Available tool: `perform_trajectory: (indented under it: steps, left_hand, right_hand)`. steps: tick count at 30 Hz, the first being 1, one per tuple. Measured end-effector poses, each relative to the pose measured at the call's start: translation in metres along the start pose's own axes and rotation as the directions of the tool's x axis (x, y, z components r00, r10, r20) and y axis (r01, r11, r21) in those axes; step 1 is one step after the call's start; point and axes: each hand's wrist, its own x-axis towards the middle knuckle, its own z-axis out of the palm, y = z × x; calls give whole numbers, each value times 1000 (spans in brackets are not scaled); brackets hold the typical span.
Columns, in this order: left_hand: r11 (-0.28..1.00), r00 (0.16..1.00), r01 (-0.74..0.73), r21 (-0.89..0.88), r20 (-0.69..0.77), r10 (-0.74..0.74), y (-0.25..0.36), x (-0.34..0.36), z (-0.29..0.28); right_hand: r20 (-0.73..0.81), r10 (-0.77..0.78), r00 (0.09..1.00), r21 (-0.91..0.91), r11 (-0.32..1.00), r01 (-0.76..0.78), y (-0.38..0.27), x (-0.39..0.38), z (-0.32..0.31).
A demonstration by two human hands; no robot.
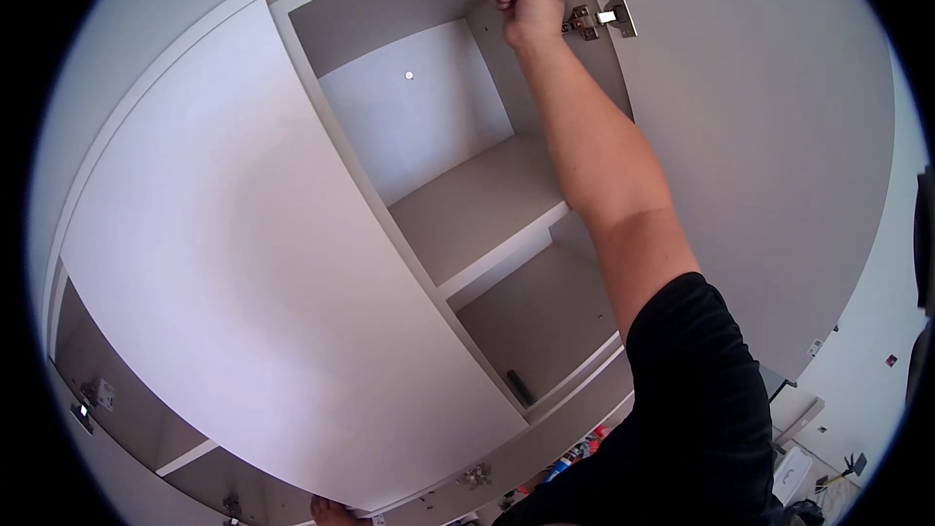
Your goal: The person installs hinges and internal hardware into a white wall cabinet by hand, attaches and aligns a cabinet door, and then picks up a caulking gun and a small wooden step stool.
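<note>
My right hand point(534, 2) is raised to the top right of an open cabinet compartment point(414, 122). Its fingers are curled and the thumb points up against the top front edge; anything inside the fingers is hidden. Beside that wrist a metal hinge point(604, 19) joins the side panel to the open grey door point(760, 136). Low in the view, only a small part of my left hand point(333, 511) shows at the bottom edge of the closed white door point(263, 263), and its fingers are mostly cut off by the frame.
A shelf point(477, 205) divides the compartment, and a dark cylindrical piece point(521, 387) lies in the lower space. Loose metal hardware point(475, 474) sits below the cabinet front. Another hinge point(86, 411) shows at the lower left. Assorted items point(584, 453) and a white container point(792, 474) are farther down.
</note>
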Motion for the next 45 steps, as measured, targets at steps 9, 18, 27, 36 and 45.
perform_trajectory:
  steps: [9, 18, 27, 36, 45]
  left_hand:
    - [953, 953, -224, 204, -160, 258, 26, 18, -20]
    - [964, 994, -111, 242, 15, 111, 3, -5, -24]
    - [961, 979, 122, 246, 128, -157, -7, -9, -4]
    - [962, 996, 39, 270, 61, -58, -2, -8, -4]
    - [976, 994, -25, 218, 109, 1, -2, -11, -7]
  right_hand:
    - [-50, -343, 938, -389, 872, 298, 5, 3, 3]
    - [15, -488, 872, -733, 588, 342, 9, -11, 2]
    - [263, -144, 954, -563, 780, 273, -51, -140, 16]
    - [-28, 67, 997, -875, 481, -57, -202, -458, -183]
    - [-569, 702, -429, -808, -574, 132, -314, -780, -345]
